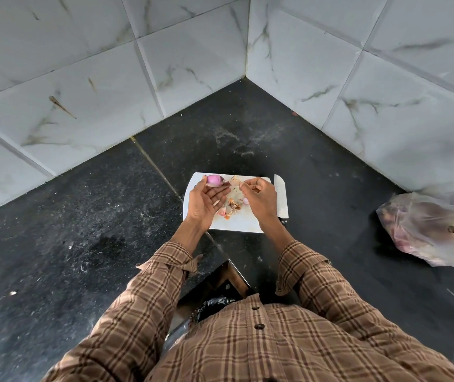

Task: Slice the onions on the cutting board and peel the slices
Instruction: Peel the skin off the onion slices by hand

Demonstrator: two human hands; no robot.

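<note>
A peeled, pink-purple onion piece (pixel 214 180) sits at the fingertips of the left hand (pixel 208 201), above the far left part of the white cutting board (pixel 236 224). That hand is turned palm up with its fingers nearly straight, and the onion rests against them; whether the thumb clasps it cannot be told. Just to the right, the right hand (pixel 257 197) hovers over the board's far middle with its fingers curled, pinching a small pale scrap of onion skin (pixel 236 181) — the scrap lies between the two hands, close beside the onion. Beneath the hands, near the board's centre, lies a little heap of peels and cut ends (pixel 231 206). A knife (pixel 281 197) lies along the board's right edge, beside the right hand. The board rests on a dark speckled counter (pixel 82 216) in a tiled corner, and a clear plastic bag (pixel 429 230) with more onions lies well off to the right.
</note>
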